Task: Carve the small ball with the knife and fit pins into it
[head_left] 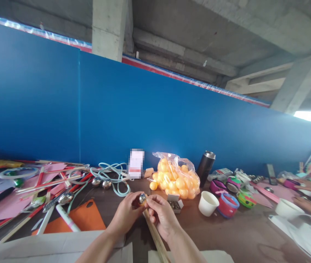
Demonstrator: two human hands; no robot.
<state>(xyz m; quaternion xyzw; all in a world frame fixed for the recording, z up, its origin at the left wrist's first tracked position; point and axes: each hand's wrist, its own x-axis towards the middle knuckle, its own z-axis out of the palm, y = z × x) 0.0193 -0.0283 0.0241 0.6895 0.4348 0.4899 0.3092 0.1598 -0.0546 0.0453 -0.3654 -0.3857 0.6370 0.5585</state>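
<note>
A small shiny silver ball (142, 198), similar to a jingle bell, is held up between my two hands over the table. My left hand (128, 212) is closed, its fingers curled about the ball's left side and underside. From the right, the thumb and forefinger of my right hand (162, 214) pinch at the ball's edge; its other fingers are curled in. Something orange shows beside the ball, mostly hidden by the fingers. Below my hands lie pale wooden sticks (155, 237). A small open box of tiny metal pieces (175, 204) stands just past my right hand.
Behind stand a clear bag of orange balls (177, 179), a black bottle (206, 168) and a phone-like object (136, 164). Paper cups (208, 204) and coloured straps (228, 204) are right. Left lie cords (111, 170), sticks, pens and an orange sheet (86, 217). Another person's hands (308, 197) appear far right.
</note>
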